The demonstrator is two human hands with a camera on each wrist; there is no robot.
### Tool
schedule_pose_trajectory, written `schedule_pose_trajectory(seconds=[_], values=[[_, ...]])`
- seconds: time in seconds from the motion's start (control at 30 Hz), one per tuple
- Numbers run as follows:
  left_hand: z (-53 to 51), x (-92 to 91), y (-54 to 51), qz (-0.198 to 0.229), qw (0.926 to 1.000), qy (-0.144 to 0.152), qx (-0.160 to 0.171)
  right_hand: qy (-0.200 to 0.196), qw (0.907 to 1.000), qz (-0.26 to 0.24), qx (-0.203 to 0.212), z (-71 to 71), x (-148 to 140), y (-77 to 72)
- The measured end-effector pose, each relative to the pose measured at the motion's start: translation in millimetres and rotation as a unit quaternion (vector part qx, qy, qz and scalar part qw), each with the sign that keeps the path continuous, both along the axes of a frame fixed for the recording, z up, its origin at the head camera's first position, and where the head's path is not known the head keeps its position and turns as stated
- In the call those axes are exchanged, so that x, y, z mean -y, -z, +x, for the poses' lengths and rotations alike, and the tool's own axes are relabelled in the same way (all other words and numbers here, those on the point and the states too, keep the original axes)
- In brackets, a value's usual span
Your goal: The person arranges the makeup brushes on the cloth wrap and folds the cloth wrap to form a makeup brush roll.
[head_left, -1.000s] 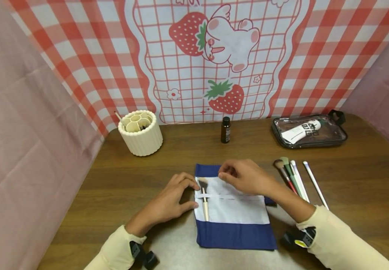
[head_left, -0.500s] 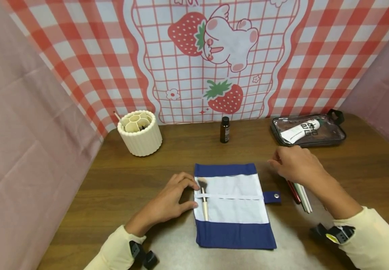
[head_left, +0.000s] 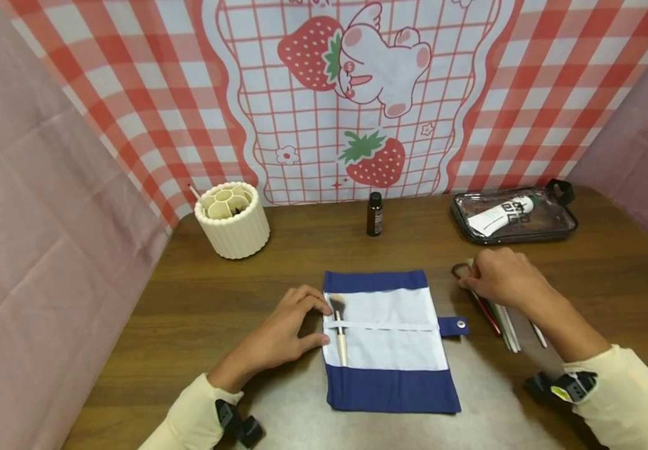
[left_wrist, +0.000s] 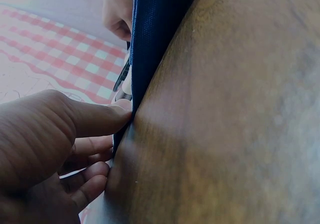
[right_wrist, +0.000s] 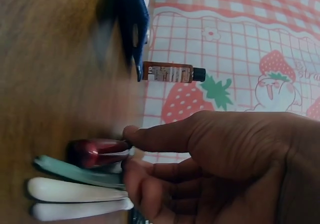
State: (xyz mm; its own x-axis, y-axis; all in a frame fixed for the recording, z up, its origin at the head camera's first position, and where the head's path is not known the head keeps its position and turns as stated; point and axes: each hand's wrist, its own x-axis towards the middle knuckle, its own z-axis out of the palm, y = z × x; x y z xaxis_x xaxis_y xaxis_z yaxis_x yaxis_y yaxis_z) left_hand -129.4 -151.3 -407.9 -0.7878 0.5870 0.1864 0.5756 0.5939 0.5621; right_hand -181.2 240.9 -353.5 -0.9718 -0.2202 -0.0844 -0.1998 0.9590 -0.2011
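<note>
A navy-and-white brush roll [head_left: 391,350] lies unfolded on the table. One makeup brush [head_left: 341,340] with a pale handle sits under its white elastic band at the left. My left hand [head_left: 279,328] rests at the roll's left edge, thumb and fingertips touching it. To the right of the roll, my right hand [head_left: 506,278] pinches a red-handled makeup brush [right_wrist: 100,153] near its bristle end, between thumb and index finger. Beside it lie a green-handled brush [right_wrist: 75,171] and two white-handled brushes [right_wrist: 75,190]. The hand hides their bristle ends in the head view.
A cream ribbed holder [head_left: 232,231] stands at the back left. A small dark bottle [head_left: 374,215] is upright at the back middle. At the back right lies a clear zip pouch [head_left: 549,228] containing a white tube [head_left: 498,217]. The roll's snap tab [head_left: 453,325] sticks out rightward.
My right hand has moved from above the roll rightward to the loose brushes and now pinches the red-handled one. My left hand has stayed at the roll's left edge.
</note>
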Motion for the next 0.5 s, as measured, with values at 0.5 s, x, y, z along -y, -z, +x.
schedule_pose_trajectory(seconds=[0.5], values=[[-0.3, -0.4, -2.0, -0.004, 1.0000, -0.004, 0.004, 0.010, 0.9991, -0.039, -0.013, 2.5, -0.3, 2.8]])
